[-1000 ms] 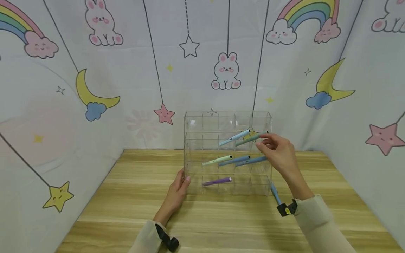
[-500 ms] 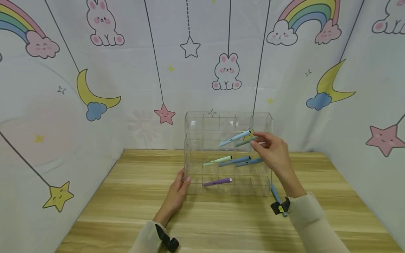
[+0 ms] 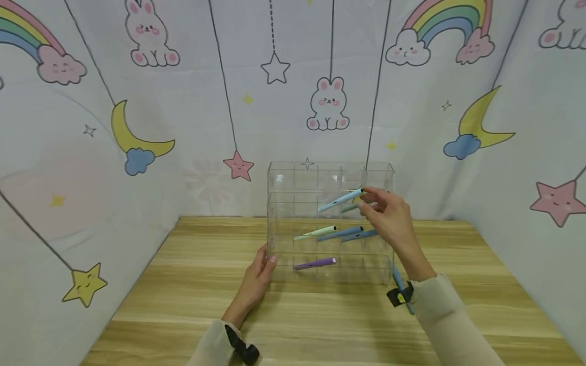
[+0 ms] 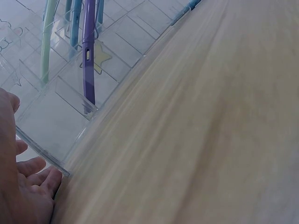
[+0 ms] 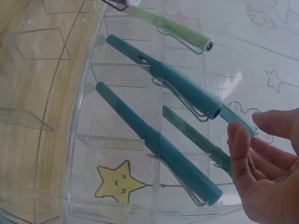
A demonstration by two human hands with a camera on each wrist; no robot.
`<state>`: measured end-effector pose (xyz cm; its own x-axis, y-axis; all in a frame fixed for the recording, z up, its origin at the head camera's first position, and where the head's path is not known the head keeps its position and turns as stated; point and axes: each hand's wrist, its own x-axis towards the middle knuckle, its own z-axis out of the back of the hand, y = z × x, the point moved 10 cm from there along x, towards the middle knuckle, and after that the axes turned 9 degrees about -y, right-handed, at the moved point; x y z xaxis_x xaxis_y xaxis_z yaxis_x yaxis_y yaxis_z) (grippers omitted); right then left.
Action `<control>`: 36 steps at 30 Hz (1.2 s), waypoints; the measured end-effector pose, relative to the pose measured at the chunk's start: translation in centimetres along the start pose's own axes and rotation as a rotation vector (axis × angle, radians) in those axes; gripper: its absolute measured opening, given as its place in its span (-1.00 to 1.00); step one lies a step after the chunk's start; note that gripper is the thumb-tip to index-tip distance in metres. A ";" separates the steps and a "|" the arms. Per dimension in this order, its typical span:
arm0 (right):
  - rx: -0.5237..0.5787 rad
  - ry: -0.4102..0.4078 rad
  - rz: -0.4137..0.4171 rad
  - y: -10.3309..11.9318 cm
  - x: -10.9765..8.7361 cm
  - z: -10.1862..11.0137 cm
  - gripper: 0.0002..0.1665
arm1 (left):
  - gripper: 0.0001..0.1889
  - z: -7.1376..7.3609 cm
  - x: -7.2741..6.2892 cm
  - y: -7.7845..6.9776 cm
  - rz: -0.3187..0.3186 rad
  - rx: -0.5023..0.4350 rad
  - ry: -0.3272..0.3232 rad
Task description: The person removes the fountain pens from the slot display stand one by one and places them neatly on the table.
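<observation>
A clear acrylic pen rack (image 3: 281, 211) with several tiers stands on the table. My left hand (image 3: 254, 279) grips its lower left side, thumb in front and the other fingers behind the edge. At the second tier my right hand (image 3: 389, 213) has thumb and fingers spread around the capped end of a light blue pen (image 3: 339, 201); the index fingertip is at that end. Behind this hand, a green pen (image 3: 350, 207) is partly hidden. Lower in the rack lie a pale green pen (image 3: 316, 232), two blue pens (image 5: 187, 91) and a purple pen (image 3: 316, 263).
Another blue pen (image 3: 397, 279) lies on the wooden table (image 3: 192, 295) at the rack's right, partly covered by the right wrist's camera. A white cloth (image 3: 192, 91) printed with rabbits, stars and moons hangs behind and at both sides.
My right hand has moved left, from the green pen's end to the light blue pen's end. The left hand and the rack have stayed in place.
</observation>
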<state>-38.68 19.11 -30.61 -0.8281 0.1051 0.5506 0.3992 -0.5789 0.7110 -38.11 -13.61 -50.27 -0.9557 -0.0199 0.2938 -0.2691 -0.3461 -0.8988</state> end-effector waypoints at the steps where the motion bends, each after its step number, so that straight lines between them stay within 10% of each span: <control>1: 0.004 -0.005 0.006 0.1 0.0 0.0 -0.47 | -0.39 0.0 0.0 0.1 0.002 -0.002 -0.002; 36: 0.174 -0.154 0.022 0.3 0.5 -0.5 -0.67 | -0.40 0.1 0.2 0.1 -0.020 0.018 -0.014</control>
<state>-39.17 18.62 -30.34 -0.7539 0.2237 0.6177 0.4897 -0.4353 0.7554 -38.31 -13.77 -50.28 -0.9483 -0.0258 0.3162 -0.2858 -0.3636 -0.8866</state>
